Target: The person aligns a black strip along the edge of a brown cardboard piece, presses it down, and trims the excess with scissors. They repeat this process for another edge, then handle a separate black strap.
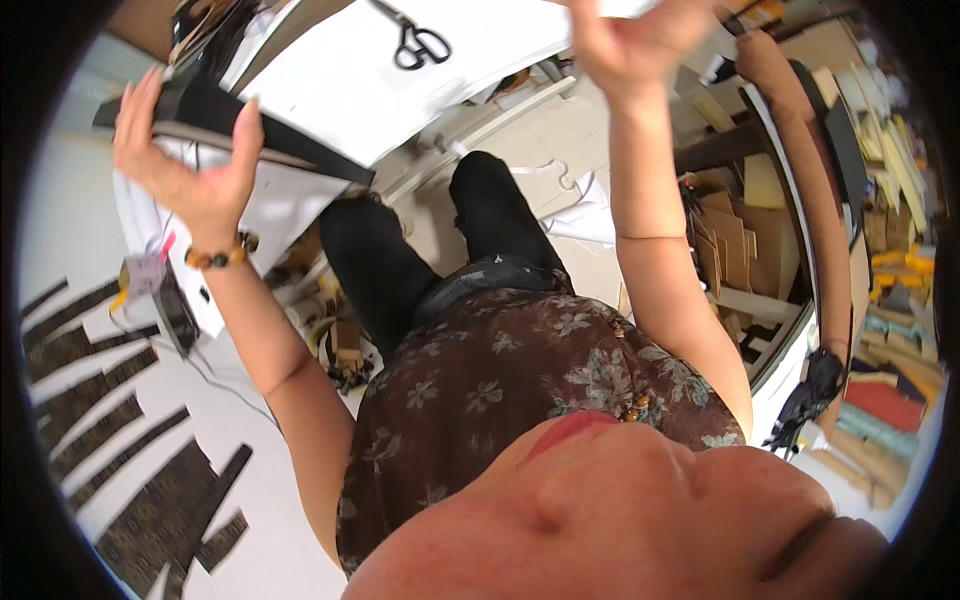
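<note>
Over at the desk (pixel 310 75), there's someone in a dark floral blouse (pixel 480 360) and black trousers (pixel 375 260), both arms stretched out in front. Left hand (pixel 190 180) has a bead bracelet (pixel 217 255) at the wrist, and its thumb and fingers are spread well apart, not closed on anything I can see. Just beyond that hand is a long black strip (pixel 300 148), running behind the thumb and fingers; honestly can't tell from here if skin and strip are touching. Its long axis slants from out past the fingers, on the person's left, back in toward the knees, so most of it lies to the right of the palm. That makes the left hand easily the nearer one; the right is way across. That right hand (pixel 640 50) is kinda blurry, but it looks open too, thumb off to the side, fingertips out of sight, nothing obvious in the grip. Further in, on the white top between the two hands, lie black-handled scissors (pixel 405 28), loops toward the person, blades pointing away and a bit left. They look slightly nearer the right hand, fwiw. Way off to the right there's a shelf (pixel 885 400) stacked with fabric rolls.
</note>
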